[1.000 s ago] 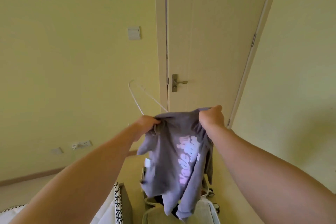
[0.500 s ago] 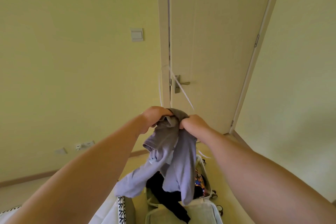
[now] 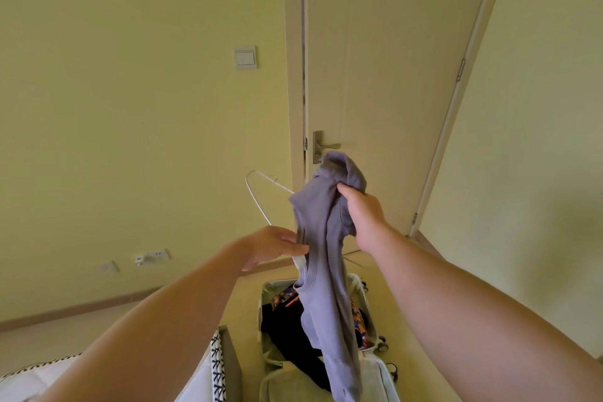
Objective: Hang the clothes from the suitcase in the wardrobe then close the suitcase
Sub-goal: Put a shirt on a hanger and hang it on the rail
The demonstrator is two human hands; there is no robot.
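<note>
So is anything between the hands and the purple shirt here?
No. The right hand grips the purple shirt near its top, the left hand touches it beside the white hanger. No wardrobe is visible.

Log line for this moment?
right hand: grips purple shirt | left hand: holds white hanger | suitcase: open

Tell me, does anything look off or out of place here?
Only the purple shirt: it is bunched in the right hand rather than spread on the white hanger, which pokes out sideways by the left hand. The suitcase lies open, clothes still inside.
</note>
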